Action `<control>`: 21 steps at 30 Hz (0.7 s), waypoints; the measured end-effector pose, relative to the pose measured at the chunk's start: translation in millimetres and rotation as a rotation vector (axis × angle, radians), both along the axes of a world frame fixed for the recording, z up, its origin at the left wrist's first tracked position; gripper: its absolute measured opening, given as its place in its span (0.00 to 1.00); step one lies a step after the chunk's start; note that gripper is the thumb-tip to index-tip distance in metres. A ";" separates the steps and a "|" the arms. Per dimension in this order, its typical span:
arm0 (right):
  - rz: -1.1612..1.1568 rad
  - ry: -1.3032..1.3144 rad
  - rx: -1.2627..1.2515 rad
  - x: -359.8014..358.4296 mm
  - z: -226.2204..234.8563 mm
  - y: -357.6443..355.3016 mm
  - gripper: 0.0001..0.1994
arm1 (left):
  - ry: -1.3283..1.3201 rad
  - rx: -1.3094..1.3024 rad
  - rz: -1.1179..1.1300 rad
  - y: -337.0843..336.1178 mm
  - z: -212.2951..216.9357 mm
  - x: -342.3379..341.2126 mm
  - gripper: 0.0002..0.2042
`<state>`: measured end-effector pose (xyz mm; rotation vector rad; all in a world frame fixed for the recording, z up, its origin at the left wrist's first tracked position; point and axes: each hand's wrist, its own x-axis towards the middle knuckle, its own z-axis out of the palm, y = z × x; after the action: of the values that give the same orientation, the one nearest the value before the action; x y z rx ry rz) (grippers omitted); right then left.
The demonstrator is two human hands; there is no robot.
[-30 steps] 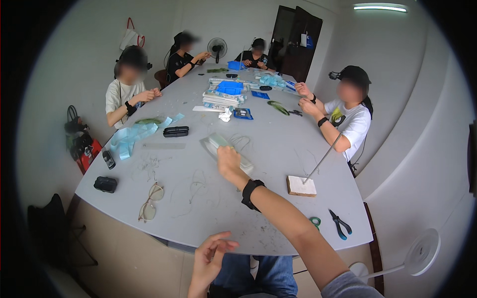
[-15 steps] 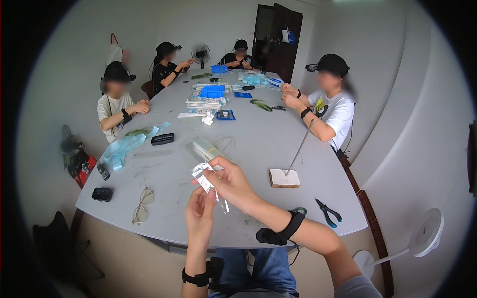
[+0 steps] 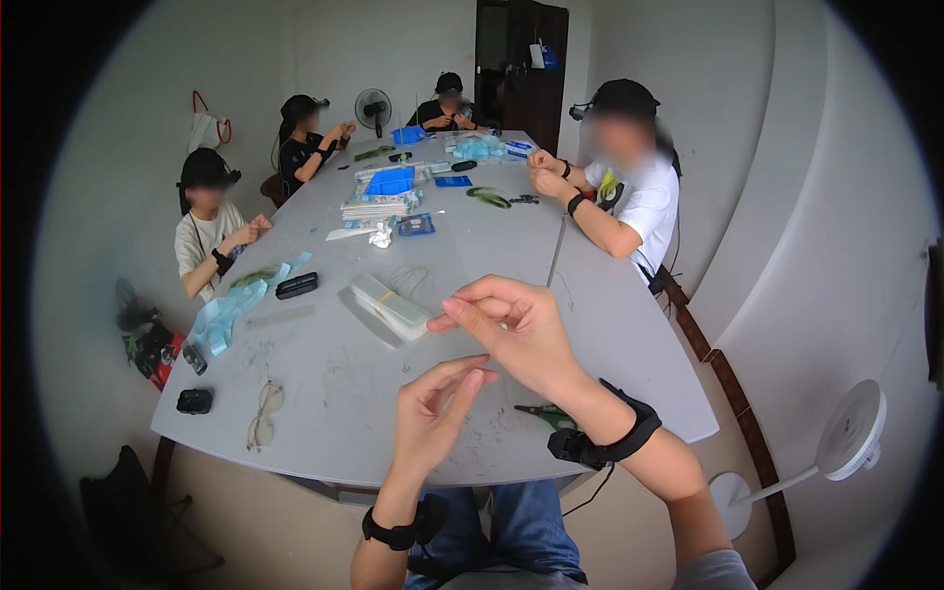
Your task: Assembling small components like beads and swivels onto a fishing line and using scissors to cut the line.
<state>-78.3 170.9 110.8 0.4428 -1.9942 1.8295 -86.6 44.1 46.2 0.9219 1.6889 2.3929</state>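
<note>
Holding both hands up over the near edge of the table, we pinch with the right hand, thumb and fingertips closed as if on something very fine, though we cannot tell what it is; the left hand sits just below it, fingers loosely curled and empty as far as we can see. We judge the work early or mid-way: the clear packet stack lies just beside our hands, banded and apparently unopened, and green pliers rest by the right wrist. Farther up lie a flat white stack with a blue packet above it, a small blue pouch, and pale blue wrappers at the left edge. Glasses lie near us.
</note>
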 end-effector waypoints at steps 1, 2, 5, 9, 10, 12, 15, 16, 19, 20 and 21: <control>-0.023 0.045 -0.009 -0.8 3.1 3.4 0.06 | 0.000 -0.005 0.011 4.8 4.0 -2.1 0.06; -0.011 0.044 -0.015 0.0 6.6 8.6 0.06 | 0.001 0.000 -0.044 8.7 7.3 -4.3 0.07; -0.037 -0.036 0.079 -0.3 15.6 25.4 0.07 | -0.011 -0.052 -0.063 17.5 20.2 -12.1 0.08; -0.119 0.281 0.080 -3.1 31.0 77.8 0.11 | -0.056 -0.055 -0.077 44.5 31.5 -30.2 0.09; -0.181 0.302 0.086 -9.6 33.7 93.0 0.12 | -0.059 -0.069 -0.060 42.1 35.2 -34.4 0.09; -0.270 0.321 0.093 -18.6 33.3 135.2 0.12 | -0.060 -0.040 -0.078 48.9 39.8 -46.4 0.09; -0.368 0.170 0.125 -34.1 22.1 175.0 0.13 | -0.088 0.026 -0.143 62.0 44.4 -64.0 0.10; -0.306 0.121 0.139 -39.8 18.5 178.9 0.14 | -0.091 0.017 -0.145 65.0 46.9 -69.8 0.10; -0.207 0.045 0.149 -49.4 10.5 177.9 0.14 | -0.109 0.068 -0.179 77.1 56.7 -86.0 0.10; -0.165 0.020 0.151 -52.0 8.6 176.2 0.14 | -0.136 0.070 -0.185 81.7 61.9 -88.9 0.10; -0.166 0.017 0.149 -54.0 6.5 176.8 0.14 | -0.163 0.073 -0.191 86.6 65.5 -92.7 0.10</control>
<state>-132.3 347.7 117.3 0.3236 -2.0968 1.5804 -179.3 130.7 111.7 0.8297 1.4000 2.3451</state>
